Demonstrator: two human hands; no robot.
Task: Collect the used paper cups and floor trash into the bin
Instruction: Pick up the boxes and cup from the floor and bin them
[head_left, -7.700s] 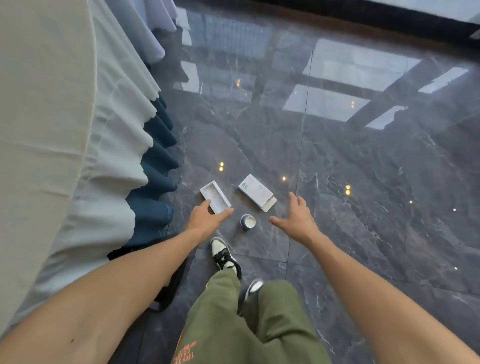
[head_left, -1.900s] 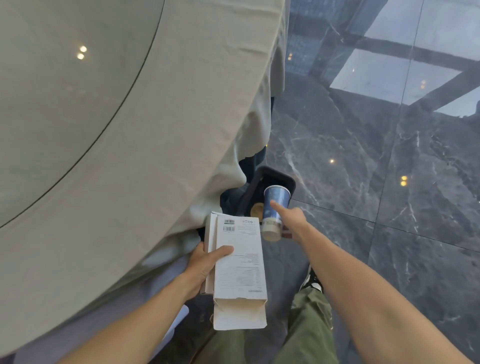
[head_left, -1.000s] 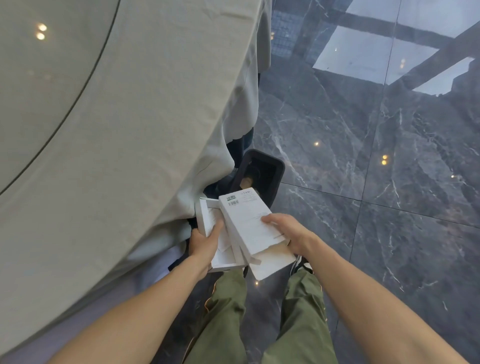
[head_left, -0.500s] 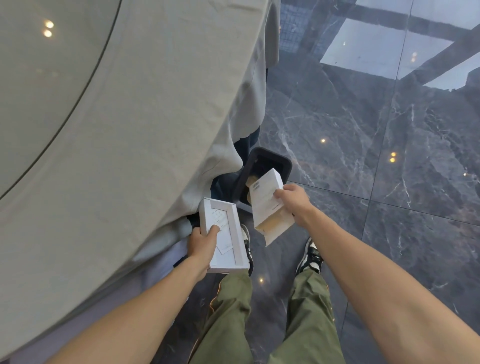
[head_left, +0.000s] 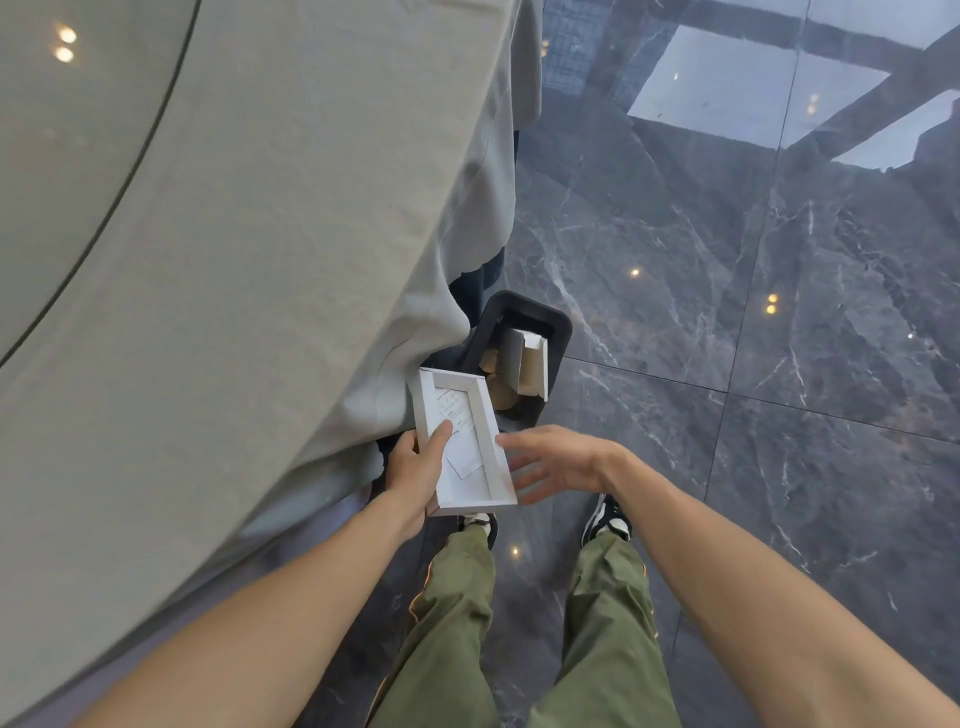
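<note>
Nearest the camera, green trouser legs (head_left: 524, 623) stand on the dark marble floor (head_left: 779, 291), with both bare forearms reaching forward over them. The left hand (head_left: 415, 470) holds a shallow white box tray (head_left: 465, 441) by its left long wall, thumb pressed onto the inner floor and the other fingers hidden underneath. The right hand (head_left: 553, 462) is empty, fingers spread wide, just beside the tray's right wall; whether the fingertips touch it is hard to tell.

The tray is open-topped, rectangular and thin-walled, with a printed paper slip (head_left: 460, 439) lying loose inside. It looks like light, stiff cardboard: easy to carry one-handed and unlikely to slip, though the walls would probably crush under a hard squeeze. A pinch across the two long walls seems the soundest hold, kept level so the slip does not slide out early.

Just beyond the tray's far end sits a black bin (head_left: 563, 332) on the floor, tucked against the hanging edge of a grey tablecloth (head_left: 260, 234) that fills the left side. Inside it stands a white box sleeve (head_left: 530, 364) on end, beside some brownish rubbish.
</note>
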